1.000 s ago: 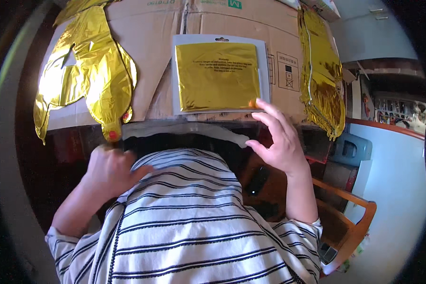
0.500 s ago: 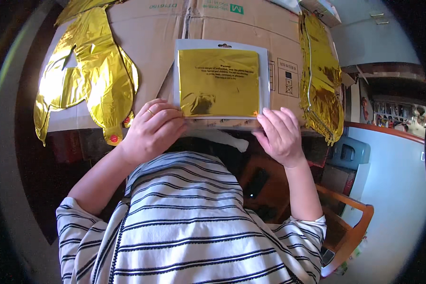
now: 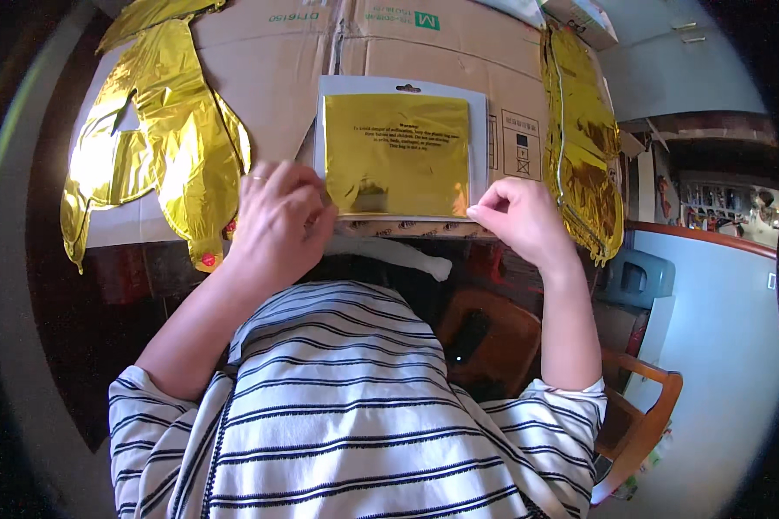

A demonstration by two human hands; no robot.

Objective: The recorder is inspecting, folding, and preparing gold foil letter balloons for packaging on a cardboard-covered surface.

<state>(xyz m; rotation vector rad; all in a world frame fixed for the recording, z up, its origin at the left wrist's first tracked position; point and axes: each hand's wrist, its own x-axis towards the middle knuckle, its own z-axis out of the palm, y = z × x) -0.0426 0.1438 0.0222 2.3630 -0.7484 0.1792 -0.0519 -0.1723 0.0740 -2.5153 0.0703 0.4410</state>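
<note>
A flat clear plastic packet [image 3: 479,121] with a pale backing and a hang hole at the top lies on the cardboard in front of me. Folded gold foil [image 3: 398,164] fills it, with dark print showing on the front. At its lower right corner my right hand [image 3: 528,216] is closed, thumb and forefinger pinching the packet's edge. My left hand [image 3: 281,216] is beside the lower left corner, its fingers curled in. Whatever may be between those fingers is hidden.
Flattened cardboard [image 3: 441,52] covers the table. A gold foil balloon [image 3: 169,130], uninflated, lies at the left, and more gold foil [image 3: 584,147] hangs over the right edge. A wooden chair [image 3: 649,415] and a blue-grey plastic item [image 3: 640,277] stand at the right.
My right hand has gone from loosely spread fingers to a pinch at the packet's lower right corner. My left hand's fingers have curled and shifted slightly left. The packet has barely moved.
</note>
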